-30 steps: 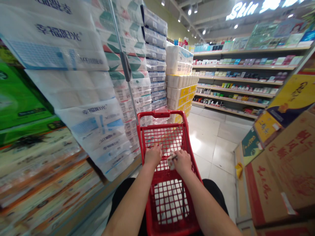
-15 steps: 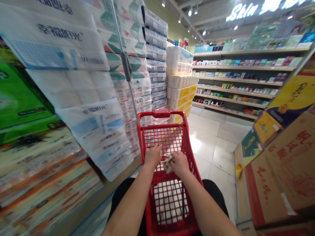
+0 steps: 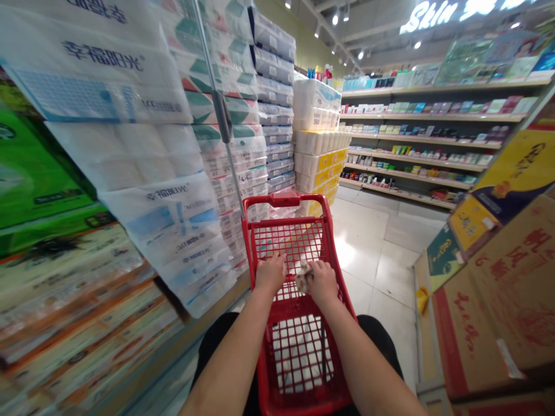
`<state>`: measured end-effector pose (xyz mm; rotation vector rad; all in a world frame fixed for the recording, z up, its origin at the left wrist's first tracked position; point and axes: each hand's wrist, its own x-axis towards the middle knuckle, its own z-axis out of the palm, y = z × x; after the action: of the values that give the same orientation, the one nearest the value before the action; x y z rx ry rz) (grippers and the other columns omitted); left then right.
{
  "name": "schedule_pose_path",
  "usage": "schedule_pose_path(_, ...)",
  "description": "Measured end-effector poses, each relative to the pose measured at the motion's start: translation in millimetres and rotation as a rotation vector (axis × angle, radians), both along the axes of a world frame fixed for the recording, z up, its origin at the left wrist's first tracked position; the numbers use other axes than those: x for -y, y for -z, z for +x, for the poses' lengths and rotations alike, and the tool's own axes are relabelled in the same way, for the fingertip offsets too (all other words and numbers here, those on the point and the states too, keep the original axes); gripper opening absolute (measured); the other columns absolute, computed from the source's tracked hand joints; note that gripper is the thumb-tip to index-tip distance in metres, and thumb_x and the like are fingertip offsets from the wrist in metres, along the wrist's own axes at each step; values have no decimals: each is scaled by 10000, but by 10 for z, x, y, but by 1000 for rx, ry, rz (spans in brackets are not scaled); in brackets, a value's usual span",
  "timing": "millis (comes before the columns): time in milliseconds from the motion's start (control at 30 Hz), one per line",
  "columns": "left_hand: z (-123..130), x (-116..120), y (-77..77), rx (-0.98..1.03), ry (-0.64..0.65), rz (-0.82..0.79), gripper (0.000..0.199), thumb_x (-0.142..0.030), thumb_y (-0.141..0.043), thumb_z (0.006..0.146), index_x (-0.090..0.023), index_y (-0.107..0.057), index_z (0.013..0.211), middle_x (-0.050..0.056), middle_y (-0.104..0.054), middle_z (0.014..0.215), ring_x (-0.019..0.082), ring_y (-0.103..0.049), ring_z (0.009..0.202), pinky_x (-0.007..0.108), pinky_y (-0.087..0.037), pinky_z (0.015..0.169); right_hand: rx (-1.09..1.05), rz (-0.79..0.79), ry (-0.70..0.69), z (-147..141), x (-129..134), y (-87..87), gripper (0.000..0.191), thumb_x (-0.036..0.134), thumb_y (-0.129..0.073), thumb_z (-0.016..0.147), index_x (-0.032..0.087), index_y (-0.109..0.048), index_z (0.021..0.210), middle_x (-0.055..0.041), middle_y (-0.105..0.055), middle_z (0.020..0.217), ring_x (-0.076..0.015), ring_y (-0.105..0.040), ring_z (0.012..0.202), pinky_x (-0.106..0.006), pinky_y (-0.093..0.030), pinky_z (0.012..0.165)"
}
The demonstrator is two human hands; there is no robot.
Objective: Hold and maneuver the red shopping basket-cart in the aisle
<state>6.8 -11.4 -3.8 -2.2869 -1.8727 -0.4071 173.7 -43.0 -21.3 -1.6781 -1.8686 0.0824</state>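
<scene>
A red plastic shopping basket (image 3: 272, 323) with open mesh sides stands tilted between my knees. Its bar handle (image 3: 284, 201) is at the far end. On the left part of the mesh my left hand (image 3: 271, 275) has its fingers bent against the basket, partly hidden from view. My right hand (image 3: 323, 283) is closed on a crumpled, pale, stained cloth (image 3: 302, 278), which it presses near the mesh on the right side.
Tall stacks of wrapped tissue packs (image 3: 169, 219) line the left side, with a metal pole (image 3: 223, 115) in front. Cardboard boxes (image 3: 468, 335) stand close on the right. Beyond the tiled floor (image 3: 359, 254) are shelves of small boxed goods (image 3: 433, 133).
My right hand has shifted slightly up and to the right with the cloth. My left hand has stayed at the same place on the basket.
</scene>
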Motion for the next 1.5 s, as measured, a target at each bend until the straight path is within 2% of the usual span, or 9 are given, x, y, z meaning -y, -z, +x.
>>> schedule_pose_path(200, 0, 8, 1, 2, -8, -1, 416, -251, -355, 924, -241, -536, 1298, 76, -589, 1289, 210, -640, 972, 392, -441, 863, 11, -39, -253, -59, 51, 25, 265, 143, -593, 794, 261, -675, 1016, -18, -645, 1011, -187, -516, 961, -287, -337, 840)
schedule_pose_path(367, 0, 15, -5, -6, 0, -7, 419, -258, -360, 924, -240, -526, 1308, 82, -582, 1292, 213, -633, 991, 387, -444, 860, -7, -3, 3, -17, 32, -24, 270, 153, -566, 819, 237, -662, 1057, -46, -641, 1043, -216, -494, 982, -316, -325, 830)
schedule_pose_path(567, 2, 16, 1, -2, -10, -17, 422, -257, -350, 928, -243, -515, 1316, 90, -577, 1285, 213, -632, 994, 397, -443, 874, -28, -19, -188, -51, 58, -3, 217, 119, -583, 788, 233, -677, 948, -25, -634, 983, -192, -502, 950, -281, -347, 830)
schedule_pose_path(733, 1, 9, 12, -1, -13, -26, 429, -260, -358, 924, -246, -511, 1324, 89, -557, 1326, 214, -620, 1032, 395, -439, 887, -55, 15, 17, -10, 33, -15, 263, 117, -547, 818, 217, -660, 1033, -56, -630, 1028, -215, -487, 965, -309, -352, 835)
schedule_pose_path(933, 1, 5, 16, -4, -16, -17, 420, -253, -348, 925, -248, -521, 1308, 84, -571, 1309, 215, -626, 1019, 405, -435, 891, -151, 1, -229, -99, 49, 28, 381, 66, -538, 749, 213, -612, 1093, -43, -619, 1066, -203, -510, 1007, -297, -393, 885)
schedule_pose_path(1100, -1, 15, 0, 1, -7, -19, 422, -252, -357, 925, -240, -513, 1317, 86, -568, 1313, 213, -619, 1038, 395, -442, 878, -139, 59, -19, -73, 37, 12, 362, 50, -506, 756, 180, -605, 1079, -70, -609, 1066, -223, -489, 1003, -332, -377, 902)
schedule_pose_path(1267, 4, 22, -13, 0, -18, -51, 417, -260, -360, 931, -250, -510, 1319, 89, -562, 1318, 209, -615, 1051, 392, -437, 900, -81, -4, -209, -70, 47, 23, 312, 49, -542, 741, 229, -642, 976, -31, -619, 1017, -197, -495, 980, -280, -384, 852)
schedule_pose_path(1433, 8, 34, -19, 7, -15, -37, 425, -262, -350, 933, -245, -513, 1325, 93, -555, 1332, 214, -608, 1067, 403, -437, 911, -57, -6, 9, -29, 53, -51, 282, 101, -506, 829, 209, -642, 1051, -62, -631, 1064, -214, -494, 993, -308, -371, 849)
schedule_pose_path(1500, 5, 28, -17, 9, -14, -38, 425, -260, -346, 931, -242, -517, 1320, 89, -567, 1316, 214, -617, 1047, 403, -442, 900, -31, -21, -16, -52, 79, -59, 276, 133, -521, 840, 221, -647, 1069, -64, -631, 1081, -217, -496, 1013, -317, -372, 863)
